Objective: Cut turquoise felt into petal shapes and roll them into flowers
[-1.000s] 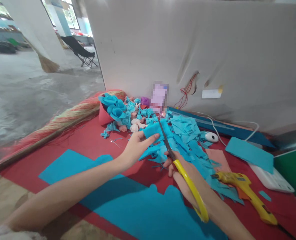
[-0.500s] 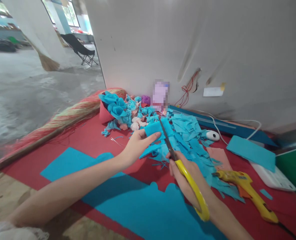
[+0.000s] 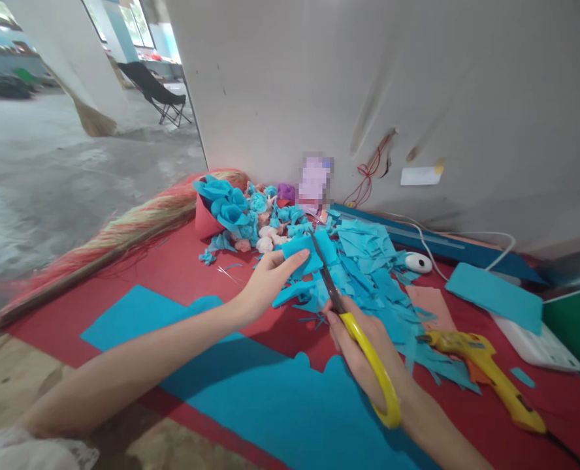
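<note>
My left hand (image 3: 265,281) pinches a folded piece of blue crepe paper (image 3: 300,249) between thumb and fingers. My right hand (image 3: 363,339) grips yellow-handled scissors (image 3: 330,284), whose blades lie along the right edge of that piece. Under and beyond the hands spreads a pile of blue paper scraps (image 3: 368,245). A large blue paper sheet (image 3: 251,398) with a scalloped edge lies below my forearms. Left of the pile are small blue, pink and white paper flowers (image 3: 258,203) and a red cone holding blue paper petals (image 3: 228,202).
A yellow glue gun (image 3: 486,365) lies at the right on the red table (image 3: 172,261), near a white device (image 3: 539,343) under a folded blue stack (image 3: 496,294). A straw broom (image 3: 138,222) runs along the left edge. A grey panel (image 3: 280,78) rises behind.
The scissors have shifted slightly to the left and their handle loop has swung a little inward. My left thumb has moved slightly left and up on the piece.
</note>
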The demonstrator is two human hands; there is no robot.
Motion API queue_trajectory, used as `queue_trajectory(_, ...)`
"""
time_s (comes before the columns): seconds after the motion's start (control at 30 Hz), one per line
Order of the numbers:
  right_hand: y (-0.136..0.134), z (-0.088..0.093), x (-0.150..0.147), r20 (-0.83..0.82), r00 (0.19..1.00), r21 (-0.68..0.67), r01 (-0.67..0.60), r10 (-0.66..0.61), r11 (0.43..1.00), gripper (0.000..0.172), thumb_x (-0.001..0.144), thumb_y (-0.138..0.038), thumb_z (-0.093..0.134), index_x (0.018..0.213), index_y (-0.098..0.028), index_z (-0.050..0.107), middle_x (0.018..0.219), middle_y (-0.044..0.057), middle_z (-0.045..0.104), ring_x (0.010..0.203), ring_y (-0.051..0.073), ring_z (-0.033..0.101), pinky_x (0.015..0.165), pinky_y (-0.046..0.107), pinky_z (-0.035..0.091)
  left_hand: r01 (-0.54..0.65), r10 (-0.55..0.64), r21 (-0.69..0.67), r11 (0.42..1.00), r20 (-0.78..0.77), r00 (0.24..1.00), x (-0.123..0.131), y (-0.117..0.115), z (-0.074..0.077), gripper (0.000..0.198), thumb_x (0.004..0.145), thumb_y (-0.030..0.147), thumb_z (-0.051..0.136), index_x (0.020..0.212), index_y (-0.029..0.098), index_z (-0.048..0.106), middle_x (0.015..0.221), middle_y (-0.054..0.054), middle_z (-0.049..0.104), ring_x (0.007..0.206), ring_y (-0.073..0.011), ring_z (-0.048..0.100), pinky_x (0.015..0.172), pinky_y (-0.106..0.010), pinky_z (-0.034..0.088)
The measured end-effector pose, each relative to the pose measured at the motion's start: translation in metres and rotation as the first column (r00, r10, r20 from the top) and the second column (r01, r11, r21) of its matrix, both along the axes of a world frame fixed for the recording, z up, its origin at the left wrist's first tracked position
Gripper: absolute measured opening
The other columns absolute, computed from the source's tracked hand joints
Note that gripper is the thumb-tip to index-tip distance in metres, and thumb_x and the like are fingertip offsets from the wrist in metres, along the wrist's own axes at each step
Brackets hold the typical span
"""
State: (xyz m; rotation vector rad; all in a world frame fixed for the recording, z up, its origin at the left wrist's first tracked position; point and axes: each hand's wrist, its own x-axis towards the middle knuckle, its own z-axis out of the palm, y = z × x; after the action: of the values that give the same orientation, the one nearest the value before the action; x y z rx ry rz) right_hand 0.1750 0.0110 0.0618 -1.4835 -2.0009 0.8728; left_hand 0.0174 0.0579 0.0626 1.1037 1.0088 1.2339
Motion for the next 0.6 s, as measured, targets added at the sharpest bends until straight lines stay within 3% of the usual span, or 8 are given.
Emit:
queue_trajectory(0.13, 0.0, -0.002, -0.001, -0.111, 0.994, -0.125, 0.011, -0.025, 0.992, 0.019, 0.081, -0.031, 0.036, 0.092, -0.018, 0.046, 0.05, -0.004, 0.043, 0.038, 0.011, 0.036, 0.04, 0.023, 0.03, 0.092, -0.092, 0.028, 0.995, -0.01, 0.996, 0.0, 0.0, -0.001, 0.032, 0.076, 0.04, 0.055, 0.058, 0.015, 0.048, 0.053, 0.004, 0.043, 0.046, -0.006, 0.038, 0.045, -0.02, 0.032)
queue_trajectory(0.27, 0.001, -0.003, -0.001, -0.143, 0.989, -0.17, 0.011, -0.036, 0.985, 0.017, 0.079, -0.031, 0.037, 0.085, -0.018, 0.046, 0.043, -0.008, 0.033, 0.034, 0.01, 0.03, 0.035, 0.022, 0.026, 0.158, -0.157, 0.032, 0.987, -0.042, 0.987, 0.001, -0.001, 0.001, 0.038, 0.075, 0.04, 0.055, 0.049, 0.016, 0.043, 0.045, 0.004, 0.04, 0.043, -0.0075, 0.04, 0.049, -0.023, 0.035)
queue_trajectory(0.4, -0.001, -0.002, -0.005, -0.172, 0.981, -0.171, 0.055, -0.085, 0.984, 0.023, 0.084, -0.039, 0.035, 0.083, -0.019, 0.045, 0.041, -0.007, 0.039, 0.032, 0.011, 0.037, 0.034, 0.022, 0.03, 0.145, -0.144, 0.006, 0.989, -0.079, 0.986, 0.002, -0.001, -0.001, 0.034, 0.073, 0.041, 0.055, 0.052, 0.015, 0.047, 0.048, 0.003, 0.042, 0.045, -0.0078, 0.04, 0.048, -0.022, 0.033)
queue_trajectory(0.6, -0.006, -0.008, -0.014, -0.184, 0.969, -0.161, 0.133, -0.162, 0.978, 0.034, 0.086, -0.045, 0.035, 0.062, -0.022, 0.043, 0.03, -0.006, 0.038, 0.024, 0.012, 0.038, 0.031, 0.024, 0.032, 0.122, -0.125, -0.064, 0.99, -0.039, 0.991, 0.005, 0.001, -0.003, 0.032, 0.07, 0.041, 0.059, 0.053, 0.015, 0.048, 0.051, 0.003, 0.043, 0.05, -0.0092, 0.045, 0.05, -0.022, 0.036)
